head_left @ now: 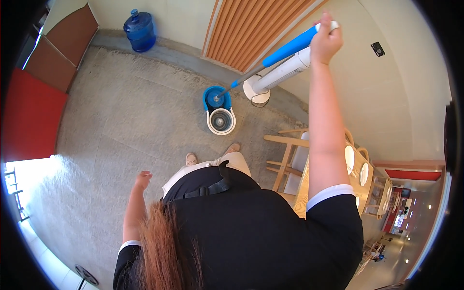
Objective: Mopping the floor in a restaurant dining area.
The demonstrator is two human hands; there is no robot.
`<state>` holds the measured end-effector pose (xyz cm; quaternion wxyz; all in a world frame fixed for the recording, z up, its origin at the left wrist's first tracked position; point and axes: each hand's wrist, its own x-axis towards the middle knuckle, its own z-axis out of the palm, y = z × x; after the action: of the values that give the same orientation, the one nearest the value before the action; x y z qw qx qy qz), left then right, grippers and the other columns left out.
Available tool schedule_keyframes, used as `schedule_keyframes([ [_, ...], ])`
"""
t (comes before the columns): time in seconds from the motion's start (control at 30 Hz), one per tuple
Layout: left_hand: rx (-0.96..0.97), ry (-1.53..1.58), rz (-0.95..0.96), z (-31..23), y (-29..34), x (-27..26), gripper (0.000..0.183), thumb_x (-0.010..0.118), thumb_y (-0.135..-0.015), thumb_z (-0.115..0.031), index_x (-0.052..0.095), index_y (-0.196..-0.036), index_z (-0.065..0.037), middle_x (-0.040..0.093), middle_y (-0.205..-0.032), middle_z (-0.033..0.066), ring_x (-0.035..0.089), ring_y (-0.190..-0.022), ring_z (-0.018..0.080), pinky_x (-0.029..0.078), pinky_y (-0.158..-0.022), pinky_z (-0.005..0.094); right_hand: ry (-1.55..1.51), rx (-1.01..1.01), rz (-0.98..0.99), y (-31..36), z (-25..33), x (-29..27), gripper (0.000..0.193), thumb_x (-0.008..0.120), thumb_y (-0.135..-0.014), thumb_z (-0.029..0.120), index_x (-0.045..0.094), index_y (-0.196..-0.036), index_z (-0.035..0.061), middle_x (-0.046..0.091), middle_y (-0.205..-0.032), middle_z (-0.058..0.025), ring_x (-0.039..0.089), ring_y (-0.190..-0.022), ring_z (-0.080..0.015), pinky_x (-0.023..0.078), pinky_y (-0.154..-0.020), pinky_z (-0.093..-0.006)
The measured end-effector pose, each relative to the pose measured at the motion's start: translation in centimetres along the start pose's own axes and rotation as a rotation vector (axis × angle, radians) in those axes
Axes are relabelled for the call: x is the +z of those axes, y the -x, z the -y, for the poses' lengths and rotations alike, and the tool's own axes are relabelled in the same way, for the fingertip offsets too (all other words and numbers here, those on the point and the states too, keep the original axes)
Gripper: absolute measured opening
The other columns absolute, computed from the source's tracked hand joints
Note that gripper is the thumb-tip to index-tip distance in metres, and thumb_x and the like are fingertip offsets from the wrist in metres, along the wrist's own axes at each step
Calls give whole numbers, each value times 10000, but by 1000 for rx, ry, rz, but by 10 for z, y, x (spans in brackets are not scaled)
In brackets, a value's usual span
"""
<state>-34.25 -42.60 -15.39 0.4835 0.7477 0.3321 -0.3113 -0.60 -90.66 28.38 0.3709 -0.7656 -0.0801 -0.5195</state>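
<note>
My right hand (pixel 326 41) is raised high on the right, its fingers wrapped round the top end of a mop handle (pixel 290 48). The handle has a thick blue grip and a thin metal pole slanting down to the left. Its lower end stands in the blue half of a spin mop bucket (pixel 233 117) on the floor. A round metal spin basket (pixel 220 122) fills the white-rimmed half nearer me, with no mop in it. The mop head is hard to make out inside the bucket. Low on the left hangs my left hand (pixel 143 180), empty, fingers loosely extended.
A white column-shaped appliance (pixel 282 72) on a round base stands right of the bucket. Wooden chairs (pixel 289 159) and a table with plates (pixel 364 174) lie to the right. A blue water jug (pixel 139 33) sits by the far wall; a red panel (pixel 34 116) is left.
</note>
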Motion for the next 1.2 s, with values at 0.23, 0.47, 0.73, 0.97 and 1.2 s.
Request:
schedule_keyframes([
  [0.23, -34, -17, -14, 12, 6, 2, 360, 609, -717, -219, 526, -1020, -44, 583, -849, 88, 528, -655, 166, 441, -582, 292, 24, 21, 62, 50, -41, 17, 279, 504, -824, 246, 588, -982, 33, 488, -801, -62, 499, -684, -147, 399, -614, -269],
  [0.47, -78, -29, -19, 14, 7, 2, 355, 605, -719, -215, 523, -1016, -39, 583, -840, 80, 525, -653, 158, 439, -585, 288, 51, 32, 322, 60, -35, 17, 222, 578, -766, 215, 609, -906, 46, 513, -810, -60, 508, -690, -164, 413, -626, -266],
  [0.73, -23, -78, -1, -5, 3, 1, 357, 601, -718, -218, 524, -1017, -39, 587, -846, 80, 521, -652, 150, 438, -595, 287, 74, 217, 472, 58, -37, 18, 143, 600, -733, 203, 598, -757, 62, 556, -734, -52, 531, -641, -169, 415, -582, -275],
  [0.97, -53, -135, 32, -7, 0, 3, 359, 596, -720, -219, 518, -1023, -44, 588, -852, 82, 518, -655, 149, 435, -603, 285, 152, 293, 415, 63, -56, 24, 150, 587, -734, 210, 582, -757, 62, 552, -701, -68, 531, -615, -186, 414, -565, -292],
  [1.2, 38, -187, 93, -30, -8, 5, 339, 553, -742, -200, 502, -1030, -28, 567, -853, 70, 512, -658, 142, 429, -598, 280, 15, 273, 367, 101, -60, 32, 116, 592, -728, 166, 575, -727, 51, 535, -704, -80, 538, -627, -217, 416, -563, -297],
])
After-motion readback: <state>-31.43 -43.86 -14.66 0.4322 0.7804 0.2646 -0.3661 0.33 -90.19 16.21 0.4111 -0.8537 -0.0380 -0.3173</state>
